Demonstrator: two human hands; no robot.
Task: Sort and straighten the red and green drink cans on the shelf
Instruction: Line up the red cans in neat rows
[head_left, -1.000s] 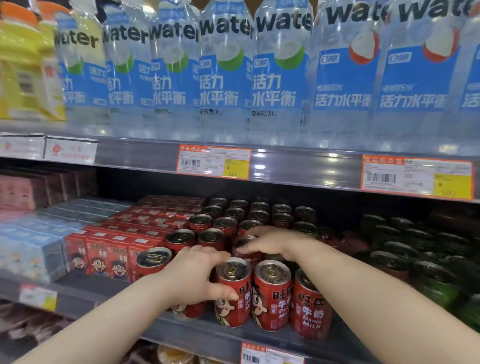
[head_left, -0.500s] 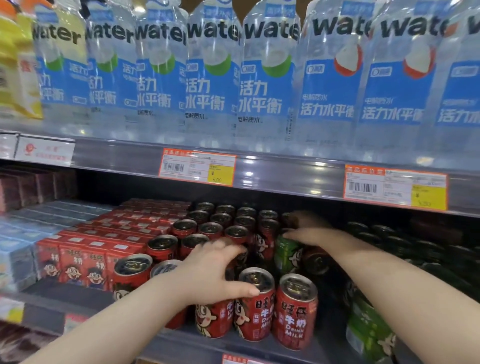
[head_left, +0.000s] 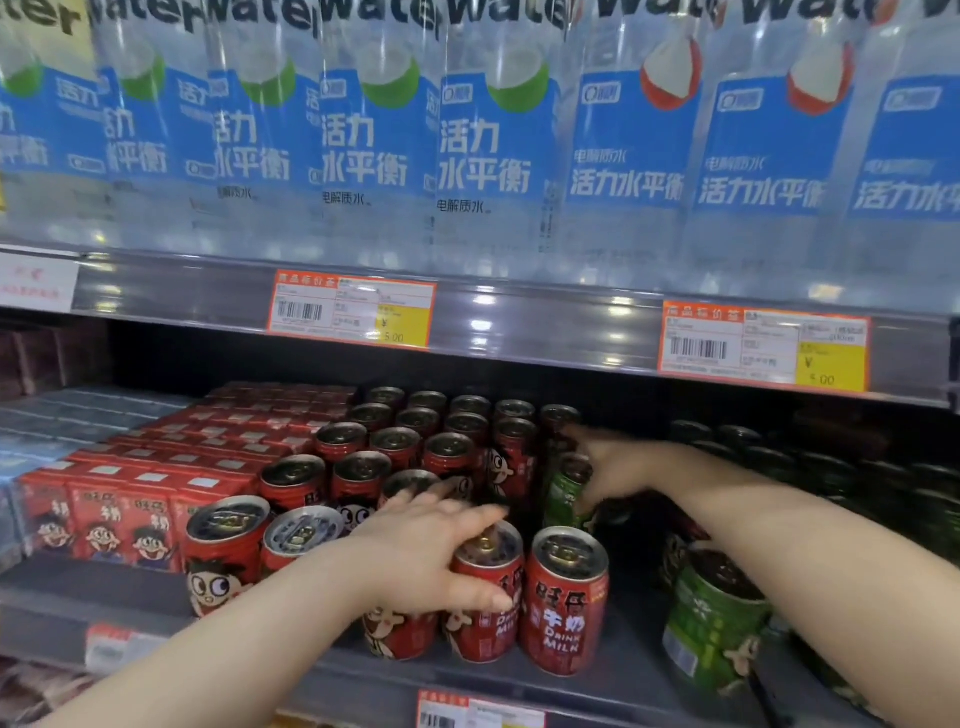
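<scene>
Lining the shelf (head_left: 639, 667), red cans (head_left: 400, 441) left, green cans (head_left: 717, 618) right; clasping near red can (head_left: 488, 629) top-down with left hand (head_left: 431, 551); farther back, gripping stray green can (head_left: 561, 493) with right hand (head_left: 610, 467).

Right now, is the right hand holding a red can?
No, the right hand grips a green can, fingers curled round its top.

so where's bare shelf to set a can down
Bare shelf strip between the front red can and the front green can; another in front of the red cartons. The red can rows are packed.
</scene>
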